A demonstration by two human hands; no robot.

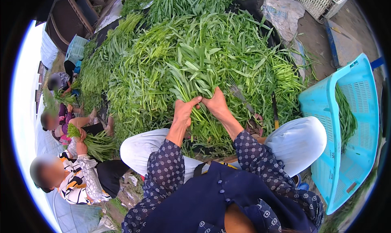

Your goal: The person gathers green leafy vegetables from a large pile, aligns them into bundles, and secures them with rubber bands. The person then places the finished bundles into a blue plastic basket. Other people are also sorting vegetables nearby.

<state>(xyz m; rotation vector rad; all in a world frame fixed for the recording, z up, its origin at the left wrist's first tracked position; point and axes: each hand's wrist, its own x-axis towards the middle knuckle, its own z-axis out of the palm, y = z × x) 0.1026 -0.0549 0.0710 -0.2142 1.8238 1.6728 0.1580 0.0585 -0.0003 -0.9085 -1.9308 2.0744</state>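
Note:
Between my two hands is a bunch of long-leaved greens that look like water spinach (pixel 194 80), its leaves pointing away from me and its stems toward me. My left hand (pixel 185 109) is closed around the bunch's left side. On the right side my right hand (pixel 216 104) grips it too, the two thumbs meeting in front. Under and beyond the bunch spreads a large heap of the same greens (pixel 150 66). To the right of my right hand, a narrow dark tool with a yellow-banded handle (pixel 276 121) lies on the heap.
A tall light-blue plastic crate (pixel 332 123) with some greens inside stands at my right. A white crate (pixel 319 1) sits far right, near pale sacking (pixel 283 15). Along the left, several people sit by the heap; the nearest person (pixel 81 174) holds a bunch of greens (pixel 97 145).

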